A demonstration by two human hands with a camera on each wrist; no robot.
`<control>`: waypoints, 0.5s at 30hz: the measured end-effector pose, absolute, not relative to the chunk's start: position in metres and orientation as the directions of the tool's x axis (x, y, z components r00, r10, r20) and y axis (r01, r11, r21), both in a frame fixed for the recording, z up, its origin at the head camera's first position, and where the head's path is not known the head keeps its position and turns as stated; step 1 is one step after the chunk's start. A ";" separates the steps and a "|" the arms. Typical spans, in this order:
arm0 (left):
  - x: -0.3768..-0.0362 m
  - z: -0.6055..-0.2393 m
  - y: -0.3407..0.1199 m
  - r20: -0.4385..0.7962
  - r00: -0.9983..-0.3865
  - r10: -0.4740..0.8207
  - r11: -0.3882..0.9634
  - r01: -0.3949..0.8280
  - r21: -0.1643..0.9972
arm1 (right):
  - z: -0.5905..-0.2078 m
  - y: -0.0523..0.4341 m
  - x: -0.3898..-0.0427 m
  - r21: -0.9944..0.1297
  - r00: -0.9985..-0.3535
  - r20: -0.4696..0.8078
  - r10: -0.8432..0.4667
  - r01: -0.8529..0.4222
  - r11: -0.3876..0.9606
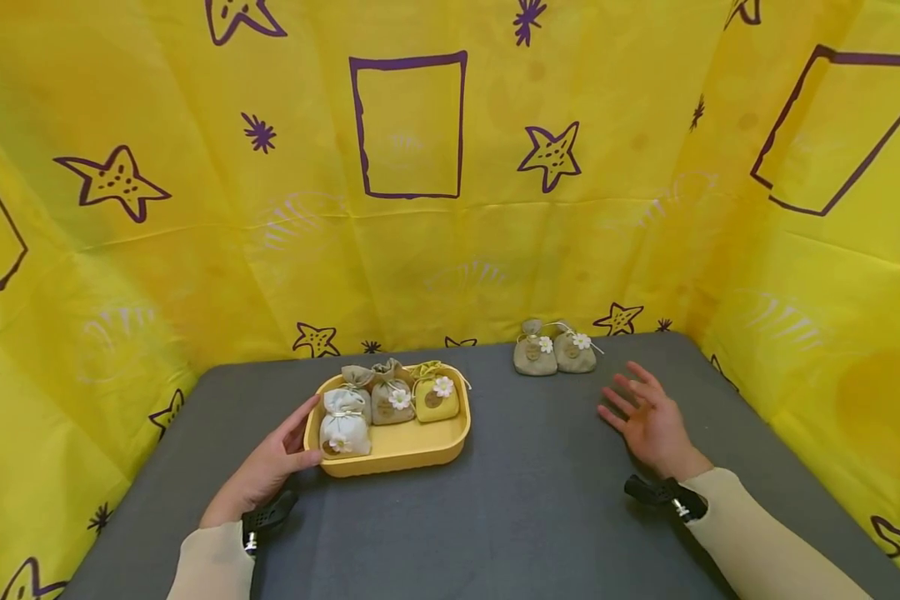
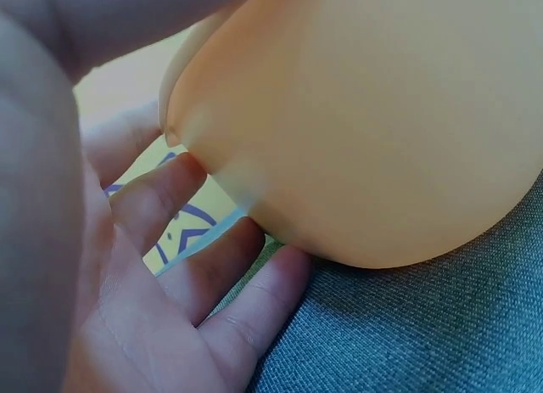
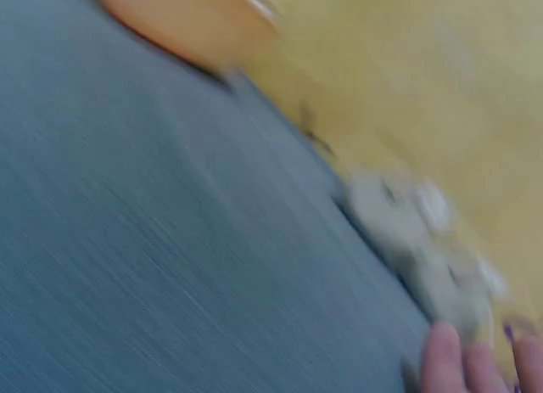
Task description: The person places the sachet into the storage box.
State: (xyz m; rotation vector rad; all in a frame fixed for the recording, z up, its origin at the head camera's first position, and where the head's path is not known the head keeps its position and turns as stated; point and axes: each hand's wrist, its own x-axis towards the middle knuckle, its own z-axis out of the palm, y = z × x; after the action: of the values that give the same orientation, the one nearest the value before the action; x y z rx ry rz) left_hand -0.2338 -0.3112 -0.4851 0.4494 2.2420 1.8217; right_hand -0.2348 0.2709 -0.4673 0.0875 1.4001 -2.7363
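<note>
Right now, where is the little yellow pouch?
In the head view, the yellow pouch sits inside the yellow tray, near its back right corner, just right of a brownish pouch with a white flower.

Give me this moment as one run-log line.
Left hand: holds yellow tray by its left end | Right hand: empty, nearest two pouches on table | Inside tray: four pouches

Yellows, greys and purple

Soft yellow tray; in it, a whitish bag at nine o'clock, grey-brown bags at eleven and twelve, a mustard bag at two. Beyond the tray at two o'clock, grey-brown pouches with white flowers. Backdrop: bright yellow, purple-drawn stars. Tabletop: plain dark grey. Sleeves: cream.
</note>
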 end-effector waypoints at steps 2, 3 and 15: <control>-0.233 -0.486 -0.311 0.019 -0.929 0.369 0.186 0.094 0.978 | -0.471 0.289 -0.244 -0.742 -0.992 -0.107 -0.064 0.122 -0.659; -0.233 -0.486 -0.311 0.019 -0.929 0.371 0.186 0.094 0.978 | -0.473 0.297 -0.248 -0.719 -0.991 -0.108 -0.078 0.132 -0.682; -0.234 -0.486 -0.314 0.027 -0.924 0.382 0.163 0.096 0.982 | -0.483 0.321 -0.306 -0.879 -0.979 -0.029 -0.203 0.122 -0.462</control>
State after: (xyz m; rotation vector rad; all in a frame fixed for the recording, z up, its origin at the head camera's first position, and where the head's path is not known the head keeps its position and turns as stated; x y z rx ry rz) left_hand -0.2343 -0.3137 -0.4864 0.4651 2.2111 1.8392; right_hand -0.3061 0.3209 -0.4829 -0.1183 1.5118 -2.5317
